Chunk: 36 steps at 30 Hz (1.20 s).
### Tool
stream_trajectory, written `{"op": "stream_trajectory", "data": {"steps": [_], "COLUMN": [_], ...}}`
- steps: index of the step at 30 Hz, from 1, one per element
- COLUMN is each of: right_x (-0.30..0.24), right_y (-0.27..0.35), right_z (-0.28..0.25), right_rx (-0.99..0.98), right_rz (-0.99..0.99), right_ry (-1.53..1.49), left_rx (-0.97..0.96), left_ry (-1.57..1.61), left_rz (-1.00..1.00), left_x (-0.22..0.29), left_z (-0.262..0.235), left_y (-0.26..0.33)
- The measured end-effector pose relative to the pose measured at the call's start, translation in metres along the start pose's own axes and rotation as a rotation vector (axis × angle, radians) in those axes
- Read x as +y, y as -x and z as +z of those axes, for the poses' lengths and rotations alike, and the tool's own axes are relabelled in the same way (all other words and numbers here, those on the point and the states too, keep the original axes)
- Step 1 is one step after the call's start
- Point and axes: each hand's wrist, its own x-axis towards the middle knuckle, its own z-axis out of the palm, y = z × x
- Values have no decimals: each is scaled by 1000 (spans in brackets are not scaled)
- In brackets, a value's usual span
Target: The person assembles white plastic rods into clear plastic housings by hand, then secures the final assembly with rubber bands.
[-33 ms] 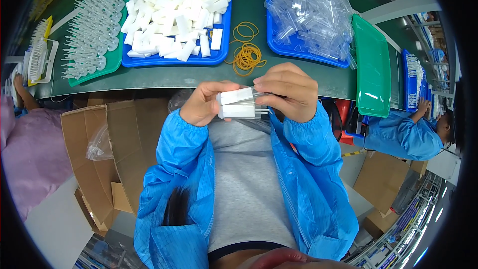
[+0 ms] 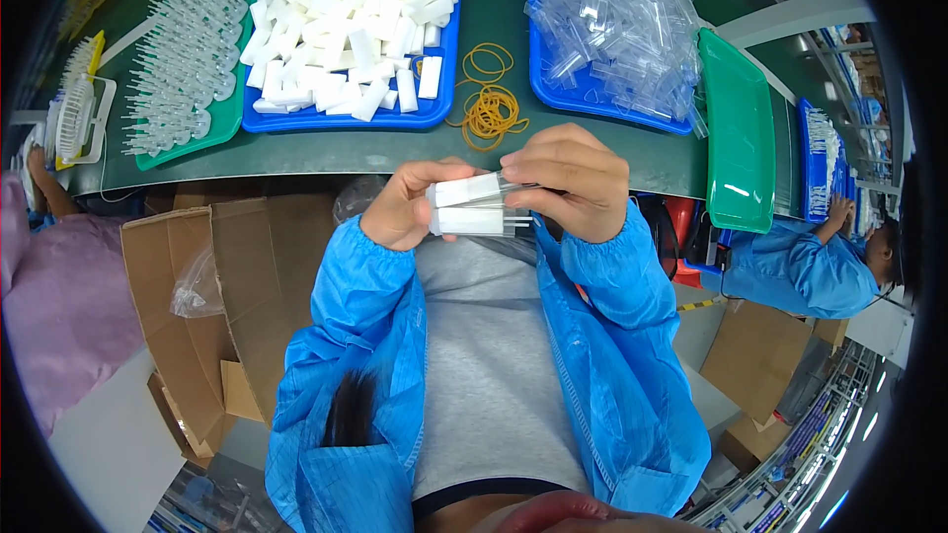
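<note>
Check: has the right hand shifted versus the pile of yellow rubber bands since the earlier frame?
No. The right hand sits just below the pile of yellow rubber bands, as in the earlier frame, gripping the small white and clear plastic pieces.

You hold a stack of white blocks (image 2: 472, 205) lying level, gripped between your left hand (image 2: 403, 209) and right hand (image 2: 571, 181).

On my green desk (image 2: 592, 153) a blue tray (image 2: 346, 120) holds white blocks, and another blue tray (image 2: 592, 104) holds clear plastic sleeves. Yellow rubber bands (image 2: 489, 104) lie between them. An empty green tray (image 2: 739, 143) sits at the right, and an open cardboard box (image 2: 212, 266) stands below the desk at my left.
</note>
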Motion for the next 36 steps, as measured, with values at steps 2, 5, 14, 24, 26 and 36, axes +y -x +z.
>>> {"op": "stream_trajectory", "data": {"steps": [2, 5, 14, 24, 26, 36], "right_x": [2, 1, -7, 4, 6, -8], "right_y": [1, 2, 3, 2, 6, 24], "right_z": [4, 1, 1, 12, 13, -7], "right_rx": [1, -32, -79, -43, -43, -98], "right_rz": [-8, 19, 150, 98, 108, 294], "right_ry": [-21, -36, -22, -152, -153, -312], "left_rx": [-100, -150, -142, -82, -62, 41], "left_ry": [181, 286, 486, 443, 436, 35], "left_rz": [119, 145, 83, -47, -54, -7], "left_x": [-7, -8, -8, -7, -11, -19], "left_z": [0, 2, 24, 31, 29, 30], "left_y": [-4, -10, -10, -14, -11, -14]}}
